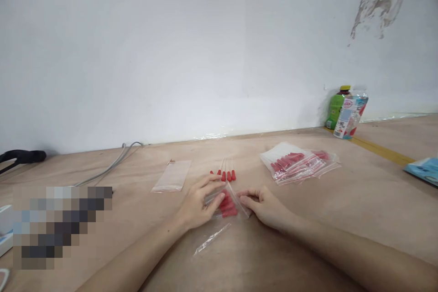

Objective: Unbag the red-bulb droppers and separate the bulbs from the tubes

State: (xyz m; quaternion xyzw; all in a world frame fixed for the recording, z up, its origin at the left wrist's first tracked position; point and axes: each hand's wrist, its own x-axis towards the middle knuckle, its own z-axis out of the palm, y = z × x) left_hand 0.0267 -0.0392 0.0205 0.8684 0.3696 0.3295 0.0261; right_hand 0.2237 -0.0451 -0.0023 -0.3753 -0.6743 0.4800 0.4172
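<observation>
We find both hands at work near the middle of the desk [130, 210], toward its near edge. The item under handling, a small zip bag [228, 200] of clear film with red pieces inside, lies between them. The right hand [263, 207] has a narrow grip, thumb and forefinger together at the bag's right border. The left hand [201, 201] has its thumb laid over the bag's left part and its fingers stretched along the side facing the far edge; we cannot tell whether they close on the film from beneath.

Just beyond the left fingertips we note a row of red-ended sticks [229, 176], their thin pale shafts pointing to the far edge. A flat clear bag [173, 176] lies left of this row. A transparent strip [212, 239] rests between the forearms, nearer the near edge. On the right half of the desk we record a pile of filled bags [296, 163], overlapping, with red pieces visible through them.

By the far edge, right of the pile, stand a green bottle [334, 109] with a yellow cap and a printed bottle [349, 118] partly in front of it. A blue packet [424, 171] lies toward the right edge. Toward the left edge we observe a grey cable [109, 169] and a black object [29, 156], the latter not identifiable.
</observation>
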